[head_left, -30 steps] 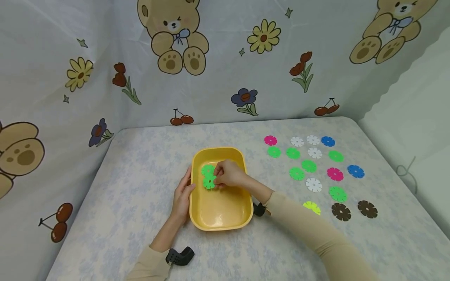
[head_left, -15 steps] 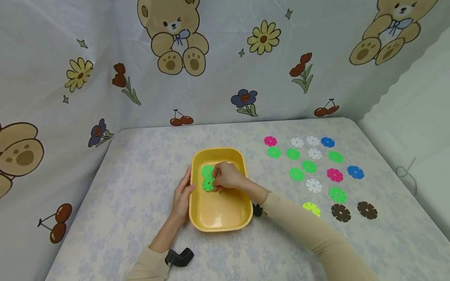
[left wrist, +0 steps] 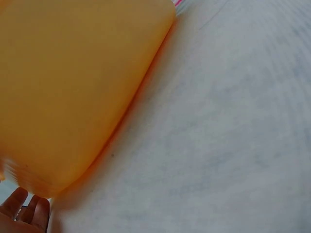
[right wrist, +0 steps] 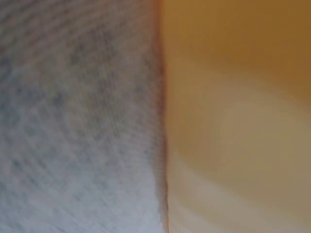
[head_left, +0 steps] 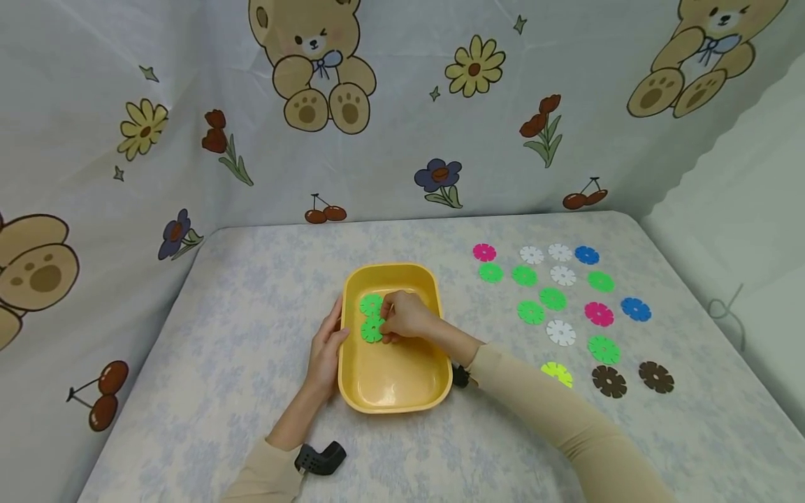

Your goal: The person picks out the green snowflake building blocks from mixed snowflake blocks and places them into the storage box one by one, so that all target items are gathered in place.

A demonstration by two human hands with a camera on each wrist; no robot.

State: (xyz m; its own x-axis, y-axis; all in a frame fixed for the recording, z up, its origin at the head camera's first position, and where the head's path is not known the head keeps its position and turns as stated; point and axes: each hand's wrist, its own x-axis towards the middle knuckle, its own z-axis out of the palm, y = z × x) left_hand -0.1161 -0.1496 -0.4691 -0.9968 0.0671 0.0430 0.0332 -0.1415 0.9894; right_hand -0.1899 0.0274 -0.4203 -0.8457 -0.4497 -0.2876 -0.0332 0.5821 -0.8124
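Note:
A yellow plastic tray (head_left: 385, 399) stands on the table. My left hand (head_left: 325, 349) holds its left side, thumb at the rim and fingers along the outer wall; the left wrist view catches fingertips (left wrist: 41, 208) by that wall. Inside the tray lie two green notched building discs, an upper disc (head_left: 371, 304) and a lower disc (head_left: 371, 330), edges meeting. Reaching over the right rim, my right hand (head_left: 409, 316) pinches the lower disc's right edge between thumb and fingers, which partly cover it. The right wrist view shows only the tray's outer wall (right wrist: 238, 116) and tablecloth.
Several loose discs are spread on the table to the right: a pink disc (head_left: 599, 314), a white disc (head_left: 561, 332), a blue disc (head_left: 636, 309), a brown disc (head_left: 609, 381) and others. A yellow disc (head_left: 557, 373) lies partly behind the right sleeve (head_left: 541, 398). A printed curtain (head_left: 390, 168) hangs behind.
The right hand has shifted slightly left and down inside the tray, the lower green disc moving a little left with it. The left hand stays at the tray's side.

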